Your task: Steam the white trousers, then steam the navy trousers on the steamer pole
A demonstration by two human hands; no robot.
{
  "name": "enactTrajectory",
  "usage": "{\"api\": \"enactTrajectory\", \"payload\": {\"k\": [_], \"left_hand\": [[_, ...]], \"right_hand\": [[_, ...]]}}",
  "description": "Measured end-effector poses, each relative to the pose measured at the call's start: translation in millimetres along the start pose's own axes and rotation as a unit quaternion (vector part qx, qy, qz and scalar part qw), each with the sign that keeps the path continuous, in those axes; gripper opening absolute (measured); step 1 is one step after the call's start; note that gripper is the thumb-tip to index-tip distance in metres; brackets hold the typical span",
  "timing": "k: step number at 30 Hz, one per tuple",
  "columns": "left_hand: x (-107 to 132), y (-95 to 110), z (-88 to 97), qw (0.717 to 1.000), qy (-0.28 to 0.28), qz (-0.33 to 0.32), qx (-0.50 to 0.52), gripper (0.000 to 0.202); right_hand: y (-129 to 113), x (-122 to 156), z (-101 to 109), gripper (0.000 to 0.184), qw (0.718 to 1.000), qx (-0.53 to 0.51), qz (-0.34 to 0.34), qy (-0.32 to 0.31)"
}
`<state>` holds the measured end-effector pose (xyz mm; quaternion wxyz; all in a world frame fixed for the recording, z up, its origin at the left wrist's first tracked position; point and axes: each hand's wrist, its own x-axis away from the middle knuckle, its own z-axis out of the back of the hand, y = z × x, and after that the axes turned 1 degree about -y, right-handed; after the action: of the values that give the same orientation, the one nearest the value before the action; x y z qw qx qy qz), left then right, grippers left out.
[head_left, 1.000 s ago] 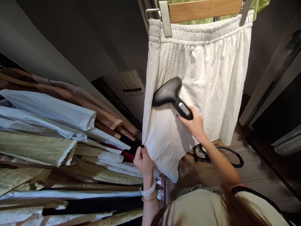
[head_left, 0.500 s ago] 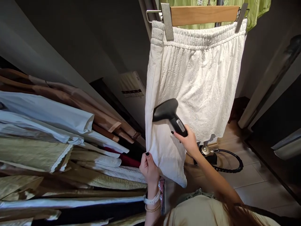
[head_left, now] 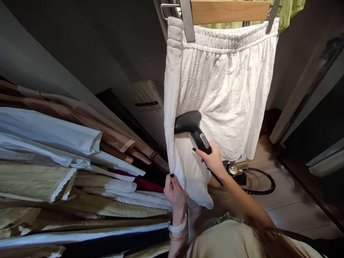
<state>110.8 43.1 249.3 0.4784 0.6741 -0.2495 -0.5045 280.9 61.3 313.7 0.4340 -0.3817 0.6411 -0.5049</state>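
Note:
A white textured skirt (head_left: 220, 82) with an elastic waistband hangs from a wooden clip hanger (head_left: 228, 10). My right hand (head_left: 212, 159) is shut around the handle of a black handheld garment steamer (head_left: 192, 125), whose head presses against the skirt's left side. Lower down, my left hand (head_left: 174, 193) pinches the skirt's side edge near the hem and holds the cloth out. A white watch (head_left: 177, 226) and a beaded bracelet circle my left wrist.
A dense rail of hanging garments (head_left: 53, 161) in white, olive and tan fills the left side. A green garment (head_left: 291, 10) hangs behind the skirt. The steamer's base (head_left: 236, 171) and black coiled hose (head_left: 260, 184) stand on the tiled floor (head_left: 292, 211).
The steamer head has moved down the skirt's left side since the oldest frame. My left hand has shifted right, carrying the hem with it, and the skirt now hangs narrower at the bottom.

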Motion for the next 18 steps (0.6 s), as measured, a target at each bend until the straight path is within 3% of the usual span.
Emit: {"api": "enactTrajectory", "payload": {"k": [6, 10, 14, 18], "left_hand": [[3, -1, 0.8, 0.999, -0.032, 0.007, 0.001, 0.061], [4, 1, -0.1, 0.996, -0.086, 0.019, -0.014, 0.056], [-4, 8, -2.8, 0.996, -0.07, 0.052, -0.035, 0.062], [-11, 8, -2.1, 0.992, -0.05, 0.097, -0.057, 0.056]], "right_hand": [[-35, -22, 10, 0.045, 0.997, -0.045, 0.051, 0.023], [-17, -4, 10, 0.045, 0.999, -0.045, -0.011, -0.028], [8, 16, 11, 0.047, 0.996, -0.028, -0.064, -0.062], [-4, 16, 20, 0.042, 0.996, -0.036, -0.053, -0.064]]}}
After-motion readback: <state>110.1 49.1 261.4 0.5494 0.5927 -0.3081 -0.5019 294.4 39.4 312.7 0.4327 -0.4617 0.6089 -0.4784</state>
